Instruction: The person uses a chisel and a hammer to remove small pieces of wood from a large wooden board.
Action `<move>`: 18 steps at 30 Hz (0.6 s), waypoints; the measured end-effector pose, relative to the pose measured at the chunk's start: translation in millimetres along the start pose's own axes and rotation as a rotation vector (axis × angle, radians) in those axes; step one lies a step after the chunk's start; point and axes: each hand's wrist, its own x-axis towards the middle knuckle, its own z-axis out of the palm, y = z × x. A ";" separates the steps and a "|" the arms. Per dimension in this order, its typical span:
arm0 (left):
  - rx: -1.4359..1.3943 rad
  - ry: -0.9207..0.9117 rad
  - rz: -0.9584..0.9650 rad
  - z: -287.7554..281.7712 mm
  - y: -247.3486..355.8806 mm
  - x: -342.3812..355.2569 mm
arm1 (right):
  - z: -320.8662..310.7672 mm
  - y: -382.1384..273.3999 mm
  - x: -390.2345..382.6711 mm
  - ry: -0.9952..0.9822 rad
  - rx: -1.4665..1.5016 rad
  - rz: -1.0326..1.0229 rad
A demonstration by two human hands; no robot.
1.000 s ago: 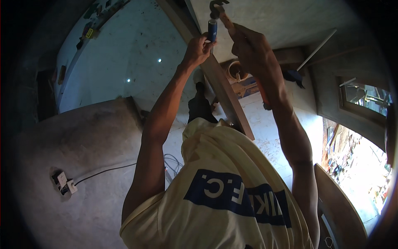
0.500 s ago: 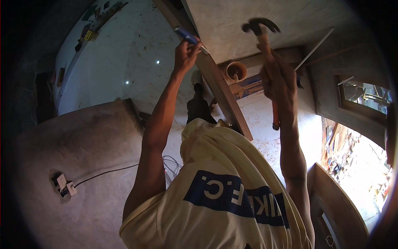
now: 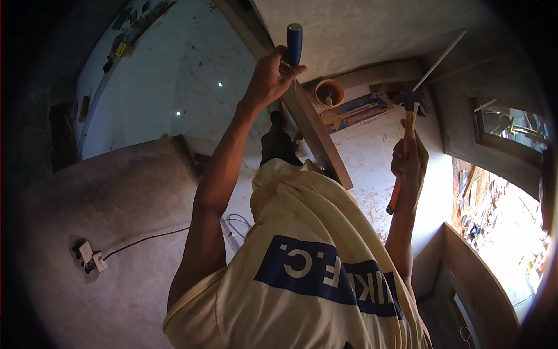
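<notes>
My left hand (image 3: 270, 78) is closed round a chisel (image 3: 294, 45), its blue handle standing up above my fingers. The chisel's blade runs down toward a long wooden beam (image 3: 322, 136); whether its tip touches the wood I cannot make out. Off to the right, my right hand (image 3: 410, 158) grips a claw hammer (image 3: 408, 125) by its wooden shaft, the dark head up and the orange end down. The hammer is apart from the chisel.
Beyond the beam stand a round brown pot (image 3: 329, 93) and a blue toolbox-like tray (image 3: 357, 110) holding wood pieces. Shavings litter the pale floor (image 3: 366, 174). At left, a cable (image 3: 145, 239) runs from a wall socket (image 3: 92, 256). A window (image 3: 511, 131) is at right.
The hammer has dropped down and right, away from the chisel. My left hand has moved up and right, and the chisel has turned from slanted to nearly upright.
</notes>
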 end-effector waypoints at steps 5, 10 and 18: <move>-0.005 0.104 0.052 21.3 -13.2 -17.7 | -20.9 22.8 -12.1 0.048 0.032 0.043; -0.133 0.090 -0.189 32.3 -15.8 -28.2 | -35.2 41.1 -22.8 0.094 0.061 0.060; -0.284 0.046 -0.174 44.9 -34.5 -36.0 | -44.9 53.2 -32.7 0.124 0.105 0.086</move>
